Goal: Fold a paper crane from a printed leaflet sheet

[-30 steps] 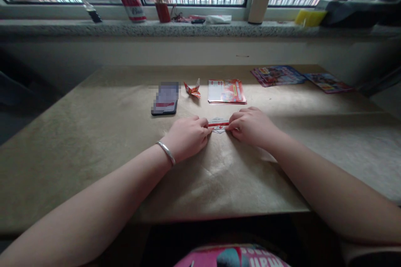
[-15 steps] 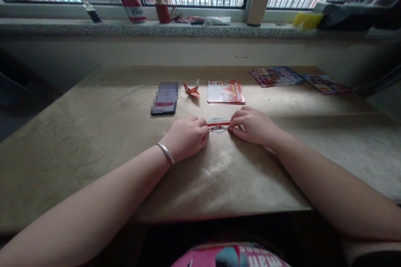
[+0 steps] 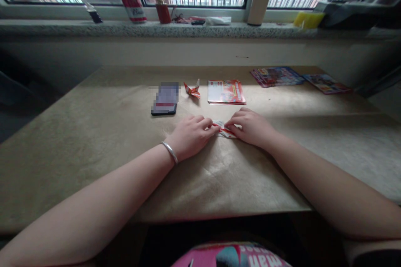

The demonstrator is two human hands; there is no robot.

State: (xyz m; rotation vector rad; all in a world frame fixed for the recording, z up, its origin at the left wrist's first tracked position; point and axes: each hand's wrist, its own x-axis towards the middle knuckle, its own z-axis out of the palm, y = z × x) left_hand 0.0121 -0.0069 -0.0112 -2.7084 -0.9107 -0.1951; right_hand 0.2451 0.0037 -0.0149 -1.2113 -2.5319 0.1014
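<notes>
A small folded sheet of paper [image 3: 223, 128], white with a red stripe, lies on the table between my hands, its ends partly covered by fingers. My left hand [image 3: 193, 135], with a silver bangle at the wrist, pinches its left end. On the right end, the thumb and fingers of my right hand [image 3: 249, 126] close on the paper. Just beyond are a stack of red and white printed sheets [image 3: 226, 91] and an orange-red folded paper crane [image 3: 192, 89].
A phone [image 3: 165, 98] with a blurred screen lies left of the crane. Colourful booklets or cards [image 3: 277, 76] are at the back right of the table [image 3: 78, 142]. On the windowsill stand a red can [image 3: 133, 6], a red lighter-like object [image 3: 163, 11] and a yellow item [image 3: 308, 20].
The folded paper has turned, its red stripe now slanting down to the right. My left hand has shifted right, its thumb and finger farther over the paper.
</notes>
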